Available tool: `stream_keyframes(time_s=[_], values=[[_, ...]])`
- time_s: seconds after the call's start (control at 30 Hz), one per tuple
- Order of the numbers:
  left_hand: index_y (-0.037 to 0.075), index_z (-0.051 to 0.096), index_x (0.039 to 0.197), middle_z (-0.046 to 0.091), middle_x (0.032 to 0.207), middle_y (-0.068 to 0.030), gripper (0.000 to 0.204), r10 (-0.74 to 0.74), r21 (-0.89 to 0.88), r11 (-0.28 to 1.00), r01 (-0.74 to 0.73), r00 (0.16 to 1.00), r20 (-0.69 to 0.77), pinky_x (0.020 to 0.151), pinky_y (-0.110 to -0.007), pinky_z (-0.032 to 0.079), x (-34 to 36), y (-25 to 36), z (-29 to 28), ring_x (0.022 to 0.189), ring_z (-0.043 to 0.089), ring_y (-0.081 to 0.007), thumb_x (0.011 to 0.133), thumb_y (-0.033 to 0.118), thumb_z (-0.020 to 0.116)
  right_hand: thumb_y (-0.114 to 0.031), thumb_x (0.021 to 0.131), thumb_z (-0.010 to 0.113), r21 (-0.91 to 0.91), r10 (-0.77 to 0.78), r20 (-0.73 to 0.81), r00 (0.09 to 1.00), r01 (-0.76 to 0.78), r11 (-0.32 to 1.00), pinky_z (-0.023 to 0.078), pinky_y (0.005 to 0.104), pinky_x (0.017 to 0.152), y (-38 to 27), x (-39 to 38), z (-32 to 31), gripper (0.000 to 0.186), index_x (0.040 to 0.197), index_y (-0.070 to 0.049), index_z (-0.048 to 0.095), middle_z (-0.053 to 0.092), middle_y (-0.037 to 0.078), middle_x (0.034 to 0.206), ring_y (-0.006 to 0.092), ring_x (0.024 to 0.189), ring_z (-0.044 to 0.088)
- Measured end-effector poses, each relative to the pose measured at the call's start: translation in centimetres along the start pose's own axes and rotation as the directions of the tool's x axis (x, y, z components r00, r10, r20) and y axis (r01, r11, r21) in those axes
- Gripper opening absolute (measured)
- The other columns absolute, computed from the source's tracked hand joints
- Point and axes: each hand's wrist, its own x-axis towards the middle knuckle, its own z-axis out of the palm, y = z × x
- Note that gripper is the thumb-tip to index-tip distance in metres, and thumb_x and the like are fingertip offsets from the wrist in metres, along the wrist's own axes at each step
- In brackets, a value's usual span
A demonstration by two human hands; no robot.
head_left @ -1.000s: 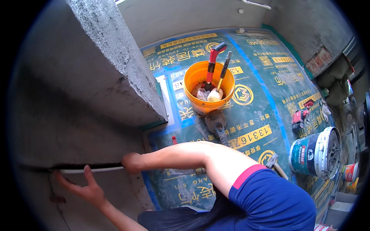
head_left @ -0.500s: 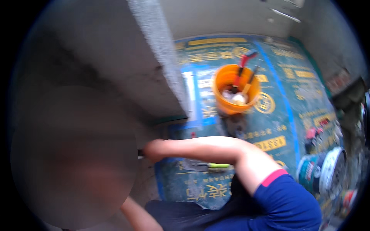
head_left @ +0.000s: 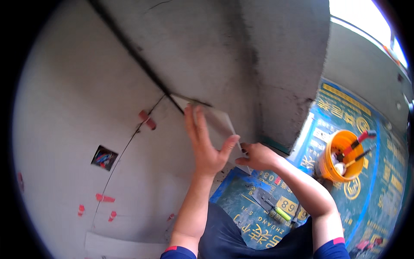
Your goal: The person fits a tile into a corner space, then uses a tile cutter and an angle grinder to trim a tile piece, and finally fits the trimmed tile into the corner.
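A narrow light grey tile piece stands at the inside corner between the large wall tile and the rough concrete column. My left hand lies against this piece, fingers stretched upward and thumb spread apart. On its right edge, lower down, my right hand is curled with thumb and forefinger at the rim. A small dark spot shows at those fingertips; I cannot make out what it is. Behind my right forearm, a trowel with a lime-green handle rests on the floor covering.
Large grey wall tiles carry red clips and a wiring box. The concrete column juts out ahead. An orange bucket with long-handled tools stands on the green printed floor sheet at right.
My view has swung left toward the wall, so the bucket and trowel appear farther right. Both hands, blurred or hidden before, now show at the narrow tile piece.
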Motion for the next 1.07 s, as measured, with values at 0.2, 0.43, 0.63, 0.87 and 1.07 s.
stream_keyframes(time_s=[0.2, 0.43, 0.63, 0.87, 1.07], values=[[-0.002, 0.021, 0.15, 0.018, 0.155, -0.0267, 0.096, -0.009, -0.087, 0.996, 0.011, 1.0, 0.024, 0.116, -0.048, 0.018, -1.2, -0.6, -0.5, 0.145, 0.018, -0.0407, 0.084, 0.045, 0.072, -0.04, 0.08, 0.073, 0.019, -0.003, -0.038, 0.999, 0.003, 1.0, 0.052, 0.0435, 0.085, -1.8, -0.6, -1.2, 0.062, 0.122, 0.004, 0.057, 0.066, 0.027, 0.107, 0.0403, 0.099, 0.065], [-0.007, 0.029, 0.145, 0.03, 0.15, -0.0251, 0.079, -0.041, -0.195, 0.98, 0.036, 0.999, -0.023, 0.115, -0.046, 0.022, 0.1, 1.6, -2.8, 0.142, 0.026, -0.0387, 0.087, 0.03, 0.067, -0.041, 0.086, 0.07, -0.02, -0.1, -0.003, 0.995, 0.1, 0.995, 0.053, 0.0418, 0.084, -4.4, -4.0, -6.5, 0.06, 0.124, 0.002, 0.056, 0.066, 0.024, 0.11, 0.0392, 0.1, 0.064], [-0.001, 0.058, 0.118, 0.058, 0.114, -0.0187, 0.04, 0.051, -0.429, 0.901, 0.067, 0.965, 0.258, 0.09, -0.044, 0.046, -1.4, 10.6, 1.2, 0.101, 0.055, -0.0334, 0.084, 0.018, 0.068, -0.042, 0.087, 0.065, -0.431, 0.48, 0.378, 0.792, -0.308, 0.848, 0.044, 0.0485, 0.097, -3.5, -23.3, -7.1, 0.053, 0.125, -0.006, 0.058, 0.06, 0.015, 0.124, 0.0301, 0.12, 0.055], [-0.002, 0.064, 0.107, 0.065, 0.095, -0.0231, 0.034, 0.16, -0.223, 0.879, 0.422, 0.179, 0.971, 0.083, -0.047, 0.048, -14.3, 19.1, 1.2, 0.091, 0.061, -0.0417, 0.079, 0.015, 0.071, -0.027, 0.082, 0.062, 0.022, 0.501, -0.254, 0.827, -0.513, 0.858, 0.033, 0.0493, 0.107, -7.0, -37.2, -2.4, 0.032, 0.106, -0.007, 0.066, 0.06, 0.013, 0.119, 0.0278, 0.123, 0.048], [-0.001, 0.066, 0.112, 0.065, 0.109, -0.0277, 0.045, 0.428, -0.257, 0.9, 0.353, -0.601, 0.675, 0.094, -0.045, 0.047, -13.7, 25.1, -10.9, 0.105, 0.062, -0.0423, 0.078, 0.029, 0.072, -0.037, 0.079, 0.062, 0.176, 0.875, -0.142, 0.463, -0.858, 0.483, 0.031, 0.0548, 0.106, -17.1, -44.6, 2.5, 0.037, 0.108, -0.015, 0.068, 0.048, 0.011, 0.134, 0.0259, 0.132, 0.039]])
